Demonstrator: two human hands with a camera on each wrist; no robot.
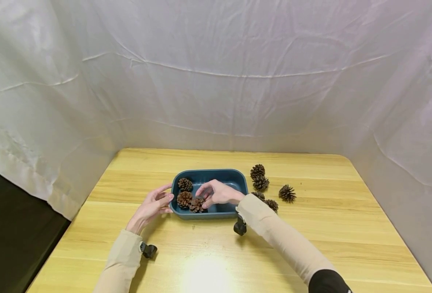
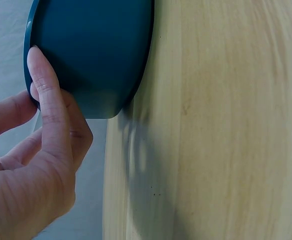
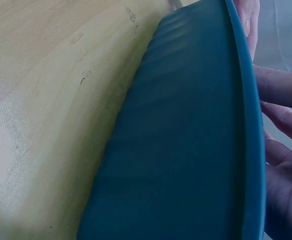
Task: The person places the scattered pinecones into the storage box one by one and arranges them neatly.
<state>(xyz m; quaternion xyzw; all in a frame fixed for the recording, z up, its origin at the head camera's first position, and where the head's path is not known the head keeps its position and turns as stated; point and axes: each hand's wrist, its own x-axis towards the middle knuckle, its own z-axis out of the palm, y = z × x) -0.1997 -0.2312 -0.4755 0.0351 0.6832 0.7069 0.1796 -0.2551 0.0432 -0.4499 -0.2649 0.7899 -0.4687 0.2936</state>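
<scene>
A dark blue rectangular bin point(image 1: 225, 172) sits on the table. Its left end is held by my left hand point(image 1: 153, 206), the thumb at the rim and the other fingers against the outside; the left wrist view shows this grip on the bin point(image 2: 93, 65) close up. My right hand point(image 1: 219, 192) reaches down inside, thumb and fingers curled about a brown pine cone point(image 1: 197, 206). Beside it in the left part lie a second pine cone point(image 1: 184, 199) and a third pine cone point(image 1: 184, 184). In the right wrist view the bin's wall point(image 3: 176, 130) hides the right fingertips' contact.
Right of the bin, several loose pine cones lie on the wooden table point(image 1: 333, 228), among them one pine cone point(image 1: 286, 193) set apart. The right forearm partly covers two of them. A pale cloth point(image 1: 230, 101) hangs behind the table and at its sides.
</scene>
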